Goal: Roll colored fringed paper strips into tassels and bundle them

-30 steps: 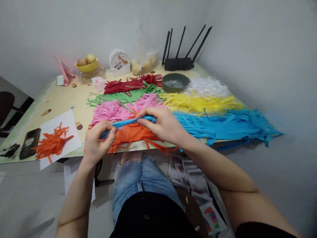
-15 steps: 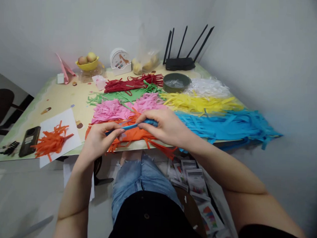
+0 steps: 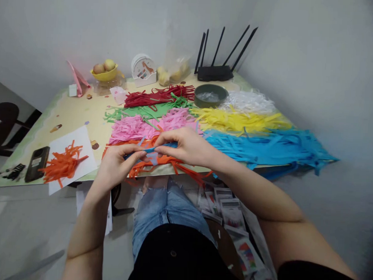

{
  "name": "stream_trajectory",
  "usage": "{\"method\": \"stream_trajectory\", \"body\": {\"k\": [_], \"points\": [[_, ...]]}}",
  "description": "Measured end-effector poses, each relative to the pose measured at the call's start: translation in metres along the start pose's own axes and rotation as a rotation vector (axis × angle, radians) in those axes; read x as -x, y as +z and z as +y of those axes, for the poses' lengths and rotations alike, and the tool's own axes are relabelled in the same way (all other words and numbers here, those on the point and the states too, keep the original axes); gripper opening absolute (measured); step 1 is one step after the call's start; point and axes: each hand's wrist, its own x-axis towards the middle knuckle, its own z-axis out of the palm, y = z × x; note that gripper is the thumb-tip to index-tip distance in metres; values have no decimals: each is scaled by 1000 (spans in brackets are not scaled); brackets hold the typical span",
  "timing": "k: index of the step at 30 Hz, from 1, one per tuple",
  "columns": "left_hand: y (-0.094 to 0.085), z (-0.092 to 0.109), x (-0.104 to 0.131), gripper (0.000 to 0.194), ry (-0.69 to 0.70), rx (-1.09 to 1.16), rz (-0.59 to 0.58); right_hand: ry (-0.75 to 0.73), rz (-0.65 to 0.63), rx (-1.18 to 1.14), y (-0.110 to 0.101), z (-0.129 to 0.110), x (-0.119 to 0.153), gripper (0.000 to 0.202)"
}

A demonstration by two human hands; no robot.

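L hand [image 3: 114, 164] & R hand [image 3: 190, 147], near frame ctr, each pinch a narrow blue strip [image 3: 150, 150] spanning btwn them; long axis runs approx. L–R, R end slightly higher, above orange strips [image 3: 139, 169]. Neither hand's nearer.
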Motion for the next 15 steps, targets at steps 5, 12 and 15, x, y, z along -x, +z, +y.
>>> {"method": "stream_trajectory", "body": {"k": [5, 12, 15], "points": [[-4, -12, 3, 27, -92, 210, 72, 86, 102, -239, 2, 6, 2, 11], [2, -21, 5, 28, -170, 592, 156, 113, 123, -661, 10, 17, 2, 22], [5, -20, 3, 15, -126, 671, 167, 107, 85, -821, 11, 20, 0, 20]]}}
